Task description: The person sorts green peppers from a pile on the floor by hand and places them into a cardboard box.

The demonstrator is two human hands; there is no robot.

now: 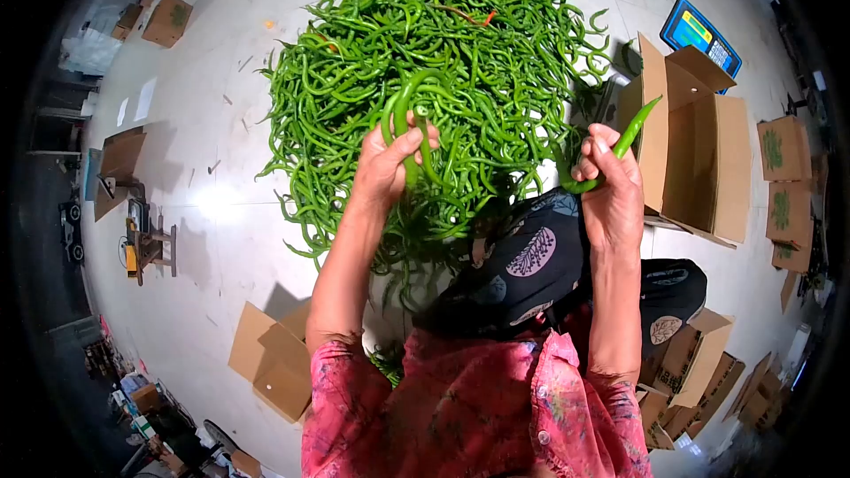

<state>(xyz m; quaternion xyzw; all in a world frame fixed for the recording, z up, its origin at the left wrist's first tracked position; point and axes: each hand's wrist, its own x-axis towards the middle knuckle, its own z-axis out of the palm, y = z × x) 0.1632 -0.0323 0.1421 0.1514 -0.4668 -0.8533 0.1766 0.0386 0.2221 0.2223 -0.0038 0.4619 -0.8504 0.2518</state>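
Clearly, the left hand (390, 159) has its thumb and fingers closed round a few curved green peppers (403, 97), which loop toward twelve o'clock over the pile (460, 44). The right hand's (611, 173) fingers curl round a single pepper (636, 127), its tip toward one o'clock. An open carton (728, 164) stands near at three o'clock; pale floor (239, 248) spreads at nine o'clock from the pile.

A wide heap of long green peppers (416, 53) lies on the pale tiled floor (212, 292), before the person (469, 403). To its right stands an open brown cardboard box (728, 159), with a blue rectangular keypad device (686, 26) behind. Another brown cardboard box (282, 376) is at the person's left.
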